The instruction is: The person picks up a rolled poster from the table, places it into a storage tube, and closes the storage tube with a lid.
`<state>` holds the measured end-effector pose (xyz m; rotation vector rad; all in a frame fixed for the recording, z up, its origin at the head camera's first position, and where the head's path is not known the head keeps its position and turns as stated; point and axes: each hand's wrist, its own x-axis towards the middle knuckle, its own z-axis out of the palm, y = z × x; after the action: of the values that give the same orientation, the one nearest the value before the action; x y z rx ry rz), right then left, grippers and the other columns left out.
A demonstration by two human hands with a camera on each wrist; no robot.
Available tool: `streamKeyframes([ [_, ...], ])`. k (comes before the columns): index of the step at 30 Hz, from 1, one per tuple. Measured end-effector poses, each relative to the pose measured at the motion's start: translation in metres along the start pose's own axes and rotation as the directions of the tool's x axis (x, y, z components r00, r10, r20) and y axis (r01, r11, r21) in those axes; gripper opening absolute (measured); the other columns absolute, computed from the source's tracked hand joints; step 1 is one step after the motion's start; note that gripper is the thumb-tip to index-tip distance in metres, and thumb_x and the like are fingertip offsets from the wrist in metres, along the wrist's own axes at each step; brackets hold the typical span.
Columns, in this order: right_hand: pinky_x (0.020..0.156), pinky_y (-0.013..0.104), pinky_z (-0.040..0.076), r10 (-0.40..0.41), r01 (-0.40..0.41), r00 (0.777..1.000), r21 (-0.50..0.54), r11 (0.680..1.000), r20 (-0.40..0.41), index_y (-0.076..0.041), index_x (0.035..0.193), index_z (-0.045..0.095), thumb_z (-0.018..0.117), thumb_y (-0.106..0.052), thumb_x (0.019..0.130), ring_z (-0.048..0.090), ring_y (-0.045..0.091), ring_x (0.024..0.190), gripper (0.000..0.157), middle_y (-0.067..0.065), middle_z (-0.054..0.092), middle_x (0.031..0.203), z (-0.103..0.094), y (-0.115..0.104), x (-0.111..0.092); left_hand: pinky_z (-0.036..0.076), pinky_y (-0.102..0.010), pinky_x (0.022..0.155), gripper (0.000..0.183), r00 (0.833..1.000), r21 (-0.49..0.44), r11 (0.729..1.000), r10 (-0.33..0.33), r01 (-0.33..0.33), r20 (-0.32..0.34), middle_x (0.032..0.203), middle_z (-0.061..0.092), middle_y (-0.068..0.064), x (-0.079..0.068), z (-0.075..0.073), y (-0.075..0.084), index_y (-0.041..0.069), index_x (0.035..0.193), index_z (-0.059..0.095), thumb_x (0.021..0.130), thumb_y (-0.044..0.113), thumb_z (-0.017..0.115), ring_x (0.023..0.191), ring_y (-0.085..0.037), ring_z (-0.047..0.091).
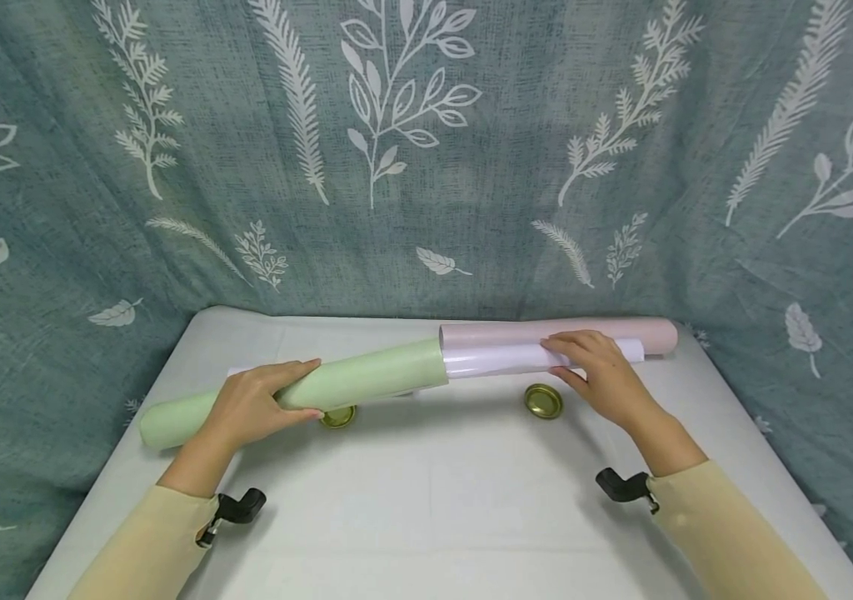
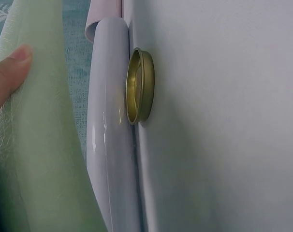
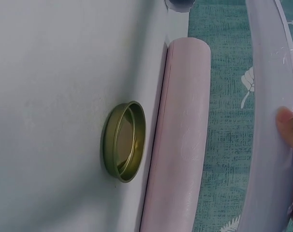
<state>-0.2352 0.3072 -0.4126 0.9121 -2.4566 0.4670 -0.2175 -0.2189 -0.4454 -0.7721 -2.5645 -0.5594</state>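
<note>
Left hand, left of centre: thumb and fingers curl round the green roll, fingers over the upper side, thumb along the lower. In the left wrist view the thumb lies against the roll's surface at the left edge of the frame.

Right hand, right of centre: holds the lavender roll between fingers on the upper side and thumb beneath.

The green roll runs from the left of the frame to the centre, rising slightly towards its right end. There it meets the left end of the lavender roll; whether one sits inside the other cannot be told.

Behind the lavender roll, a pink roll lies along the far edge of the table, right of centre. A second lavender roll lies on the table in the left wrist view, mostly hidden behind the green roll in the head view.

Two gold lids rest on the table: the right lid below the right thumb, hollow side up, and the left lid partly covered beside the left thumb.

Beige sleeves enter from the lower corners. A teal curtain with white leaf prints fills the upper frame.
</note>
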Motion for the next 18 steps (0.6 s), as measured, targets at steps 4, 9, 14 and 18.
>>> streamKeyframes([
  [4, 0.096, 0.051, 0.042, -0.033, 0.033, 0.999, -0.001, 0.999, -0.011, -0.009, 0.128, 0.067, 0.083, -0.003, 0.079, 0.056, 0.034, 0.115, 0.051, 0.011, 0.064, 0.124, 0.001, -0.004, 0.003, 0.056, -0.050, 0.082, 0.078, 1.000, 0.005, 1.000, -0.001, 0.001, 0.016, 0.124, 0.070, -0.005, 0.000, 0.000, 0.002, 0.026, 0.136, 0.065, 0.067, 0.053, 0.089, 0.108, -0.027, 0.069],
  [9, 0.097, 0.050, 0.042, -0.059, 0.059, 0.998, 0.004, 0.998, -0.016, -0.010, 0.128, 0.068, 0.083, -0.004, 0.079, 0.056, 0.033, 0.115, 0.051, 0.010, 0.065, 0.123, 0.005, -0.007, 0.006, 0.056, -0.051, 0.081, 0.078, 0.999, 0.013, 1.000, -0.004, 0.003, 0.032, 0.124, 0.070, -0.005, 0.001, 0.002, 0.004, 0.026, 0.137, 0.064, 0.068, 0.055, 0.088, 0.108, -0.028, 0.069],
  [14, 0.098, 0.051, 0.041, -0.073, 0.074, 0.997, 0.005, 0.997, -0.005, -0.010, 0.128, 0.067, 0.083, -0.007, 0.080, 0.056, 0.033, 0.116, 0.051, 0.010, 0.065, 0.124, 0.009, -0.012, 0.008, 0.056, -0.051, 0.081, 0.078, 0.999, 0.028, 0.999, -0.020, 0.019, 0.047, 0.124, 0.070, -0.005, 0.002, 0.003, 0.007, 0.028, 0.137, 0.064, 0.068, 0.057, 0.086, 0.108, -0.028, 0.069],
  [18, 0.099, 0.051, 0.041, -0.083, 0.083, 0.997, 0.019, 0.996, -0.002, -0.011, 0.129, 0.067, 0.083, -0.008, 0.081, 0.056, 0.032, 0.117, 0.051, 0.009, 0.065, 0.124, 0.011, -0.017, 0.011, 0.056, -0.052, 0.081, 0.078, 0.998, 0.024, 0.999, -0.024, 0.023, 0.052, 0.123, 0.071, -0.006, 0.003, 0.003, 0.011, 0.028, 0.137, 0.064, 0.068, 0.056, 0.087, 0.108, -0.029, 0.069],
])
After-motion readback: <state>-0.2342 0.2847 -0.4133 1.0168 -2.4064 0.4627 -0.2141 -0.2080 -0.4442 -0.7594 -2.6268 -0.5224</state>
